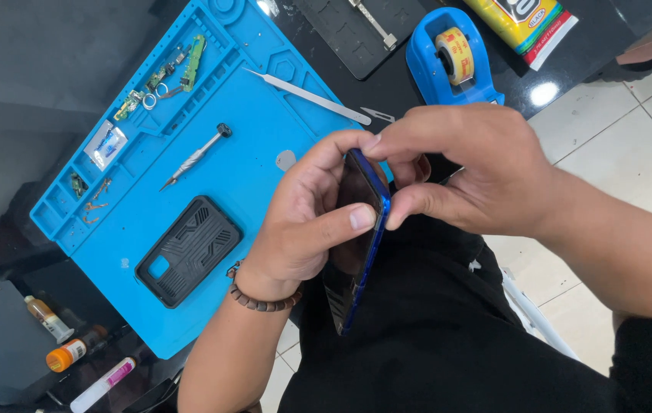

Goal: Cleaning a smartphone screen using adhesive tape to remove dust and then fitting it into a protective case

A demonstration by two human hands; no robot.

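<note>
both hands close on a blue phone (360, 245) held edge-on over the person's lap, at about 5 o'clock from the blue mat. the left hand (303, 222) wraps it from the 9 o'clock side, its grip pinching the frame with the thumb laid across the front edge and the fingers curled over the top. the right hand (463, 172) comes in from 3 o'clock, its grip pressed together on the upper corner of the same phone, thumb and forefinger meeting the left fingertips there.

judging from how things lie, the phone has been opened and the work is partway: a black case (188, 251) lies off the phone on the mat, small green circuit boards (165, 73) and screws sit in the mat's trays toward 11 o'clock, and a small precision screwdriver (196, 157) and long tweezers (307, 97) rest loose on the mat. whether the back is being pressed on or prised off cannot be told.

the blue work mat (265, 130) covers a glossy black counter (395, 80). at 12 o'clock stands a blue tape dispenser (452, 65), with a yellow glue tube (521, 19) beyond it. small bottles (66, 344) lie at 8 o'clock. pale floor tiles (624, 145) show at 3 o'clock.
</note>
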